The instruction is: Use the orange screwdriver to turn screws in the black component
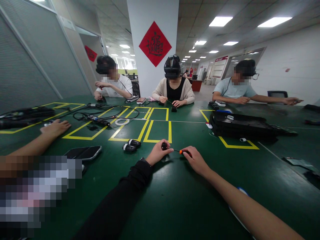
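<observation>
My left hand, at the end of a black sleeve, is closed on a small black object; its exact kind is too small to make out. In my right hand is a screwdriver with an orange and black handle. Its thin dark shaft points left and reaches the fingertips of my left hand. Whether the tip touches the black object is hidden. Both hands are just above the green table. Left of my left hand lie two black cylinders with white bands.
A phone lies at left, near a co-worker's arm. Black cables and a white ring sit beyond, among yellow tape outlines. Black flat cases are stacked at right. Three people wearing headgear sit across the table.
</observation>
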### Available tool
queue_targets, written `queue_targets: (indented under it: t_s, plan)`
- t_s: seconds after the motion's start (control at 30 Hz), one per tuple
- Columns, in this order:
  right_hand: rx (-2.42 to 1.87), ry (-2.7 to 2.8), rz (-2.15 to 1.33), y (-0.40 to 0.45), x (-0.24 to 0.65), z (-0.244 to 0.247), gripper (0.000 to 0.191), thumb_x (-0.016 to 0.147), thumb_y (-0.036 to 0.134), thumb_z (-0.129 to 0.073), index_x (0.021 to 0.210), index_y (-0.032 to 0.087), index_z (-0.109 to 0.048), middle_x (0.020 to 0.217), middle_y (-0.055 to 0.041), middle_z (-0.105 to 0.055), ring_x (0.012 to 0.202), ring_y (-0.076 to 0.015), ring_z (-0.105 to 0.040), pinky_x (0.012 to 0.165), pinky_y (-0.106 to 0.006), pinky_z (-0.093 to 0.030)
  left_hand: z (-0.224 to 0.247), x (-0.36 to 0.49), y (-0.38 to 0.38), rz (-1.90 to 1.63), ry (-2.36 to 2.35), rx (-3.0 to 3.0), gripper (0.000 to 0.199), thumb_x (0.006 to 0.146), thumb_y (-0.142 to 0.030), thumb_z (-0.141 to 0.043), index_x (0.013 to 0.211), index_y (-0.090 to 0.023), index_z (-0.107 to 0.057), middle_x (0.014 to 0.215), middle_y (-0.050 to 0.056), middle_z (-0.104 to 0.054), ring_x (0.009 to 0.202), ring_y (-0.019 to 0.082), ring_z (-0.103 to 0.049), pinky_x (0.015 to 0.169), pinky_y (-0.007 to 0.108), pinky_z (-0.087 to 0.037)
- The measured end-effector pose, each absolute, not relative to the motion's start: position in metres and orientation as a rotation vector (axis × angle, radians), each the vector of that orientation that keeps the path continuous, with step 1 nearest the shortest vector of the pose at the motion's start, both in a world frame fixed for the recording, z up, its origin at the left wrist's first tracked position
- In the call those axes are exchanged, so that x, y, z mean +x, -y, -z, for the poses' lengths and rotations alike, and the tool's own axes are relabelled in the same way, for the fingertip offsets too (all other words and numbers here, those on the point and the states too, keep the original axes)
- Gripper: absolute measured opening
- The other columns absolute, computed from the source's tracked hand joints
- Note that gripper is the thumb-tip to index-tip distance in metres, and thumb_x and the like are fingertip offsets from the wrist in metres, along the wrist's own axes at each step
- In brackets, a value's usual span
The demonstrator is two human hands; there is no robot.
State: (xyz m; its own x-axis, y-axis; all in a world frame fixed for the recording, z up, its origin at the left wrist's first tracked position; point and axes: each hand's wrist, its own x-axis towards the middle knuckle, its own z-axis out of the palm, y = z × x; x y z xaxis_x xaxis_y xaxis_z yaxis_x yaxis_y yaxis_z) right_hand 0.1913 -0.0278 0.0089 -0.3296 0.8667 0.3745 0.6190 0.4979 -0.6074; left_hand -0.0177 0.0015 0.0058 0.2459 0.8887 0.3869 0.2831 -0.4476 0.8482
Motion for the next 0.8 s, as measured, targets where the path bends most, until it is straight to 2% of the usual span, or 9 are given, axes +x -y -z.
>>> queue_targets:
  t_s: [0.07, 0.27, 0.4, 0.57, 0.67, 0.8]
  plan:
    - [-1.198, 2.082, -0.46, 0.0277, 0.1917, -0.0096, 0.021, 0.087, 0.022, -0.04, 0.09, 0.018, -0.061, 0.09, -0.0057, -0.057, 0.09, -0.018, -0.05, 0.085, -0.034, -0.038, -0.0067, -0.0177, -0.0007, -1.196, -1.073, 1.88, 0.025, 0.068, -0.034, -0.066, 0.076, -0.015, -0.052, 0.073, -0.001, -0.054, 0.067, 0.011, -0.05, 0.064, 0.023, -0.04]
    - [-1.2, 2.051, -0.474, 0.0295, 0.1908, -0.0091, 0.018, 0.079, 0.022, -0.053, 0.097, 0.019, -0.057, 0.096, -0.0051, -0.057, 0.092, -0.0185, -0.05, 0.084, -0.034, -0.039, -0.0072, -0.0187, -0.0001, -1.199, -1.098, 1.892, 0.023, 0.069, -0.034, -0.064, 0.076, -0.016, -0.052, 0.075, -0.001, -0.055, 0.07, 0.012, -0.052, 0.066, 0.024, -0.04]
    - [-1.236, 2.036, -0.514, 0.0281, 0.1914, -0.0075, 0.023, 0.083, 0.024, -0.046, 0.104, 0.019, -0.056, 0.099, -0.0066, -0.056, 0.094, -0.0184, -0.05, 0.085, -0.034, -0.039, -0.0072, -0.0183, -0.0006, -1.209, -1.1, 1.896, 0.02, 0.073, -0.034, -0.06, 0.076, -0.016, -0.053, 0.075, -0.001, -0.056, 0.071, 0.013, -0.052, 0.069, 0.025, -0.041]
    - [-1.209, 2.087, -0.464, 0.0261, 0.1925, -0.007, 0.019, 0.085, 0.022, -0.043, 0.092, 0.019, -0.06, 0.092, -0.0058, -0.058, 0.09, -0.0182, -0.05, 0.084, -0.035, -0.039, -0.0077, -0.0183, -0.0005, -1.213, -1.101, 1.877, 0.02, 0.073, -0.035, -0.059, 0.077, -0.016, -0.054, 0.074, -0.001, -0.056, 0.071, 0.013, -0.052, 0.068, 0.025, -0.041]
    - [-1.205, 2.059, -0.465, 0.0273, 0.1917, -0.0068, 0.015, 0.082, 0.023, -0.05, 0.094, 0.019, -0.058, 0.094, -0.0052, -0.057, 0.09, -0.018, -0.05, 0.083, -0.034, -0.04, -0.0073, -0.0189, -0.0006, -1.215, -1.086, 1.877, 0.019, 0.073, -0.034, -0.06, 0.077, -0.016, -0.054, 0.075, -0.001, -0.056, 0.071, 0.013, -0.052, 0.069, 0.025, -0.041]
    - [-1.222, 2.02, -0.493, 0.0276, 0.1911, -0.0054, 0.02, 0.081, 0.026, -0.051, 0.1, 0.019, -0.056, 0.097, -0.0058, -0.056, 0.091, -0.0179, -0.05, 0.083, -0.033, -0.041, -0.0072, -0.0194, -0.0009, -1.209, -1.084, 1.887, 0.018, 0.071, -0.031, -0.061, 0.077, -0.016, -0.054, 0.076, -0.001, -0.055, 0.071, 0.013, -0.052, 0.069, 0.025, -0.04]
